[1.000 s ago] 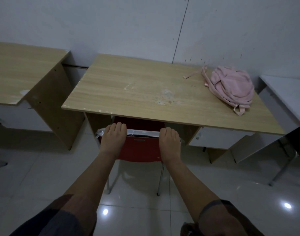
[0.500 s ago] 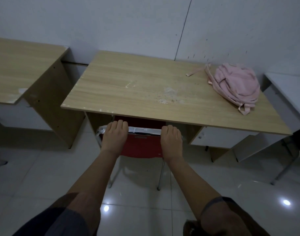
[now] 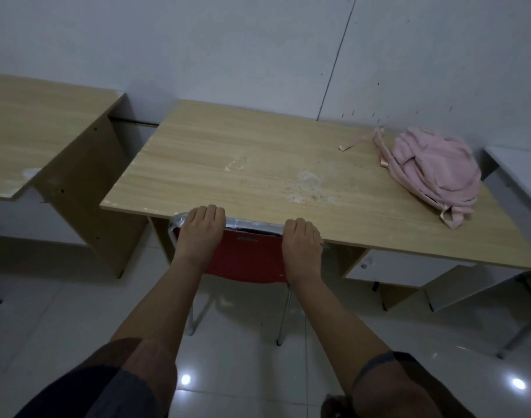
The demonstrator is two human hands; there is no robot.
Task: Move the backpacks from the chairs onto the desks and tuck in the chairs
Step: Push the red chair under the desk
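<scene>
Head view, looking down over my forearms. My left hand (image 3: 199, 233) and my right hand (image 3: 302, 241) both rest on the metal top rail of the red chair (image 3: 246, 257), fingers curled over the rail's far edge and gripping it, one hand toward each end of the backrest. The chair's backrest stands right at the front edge of the wooden desk (image 3: 228, 164), with the seat hidden beneath the desktop; only the lower legs show on the tiled floor (image 3: 47, 321). The pink backpack (image 3: 433, 173) lies on the desktop at its far right corner, near the wall (image 3: 228, 49), its straps trailing loose across the surface toward the left and over the right edge. A second wooden desk (image 3: 35, 134) stands to the left, apart from the first. A white table (image 3: 520, 167) stands at the right edge of the view.
</scene>
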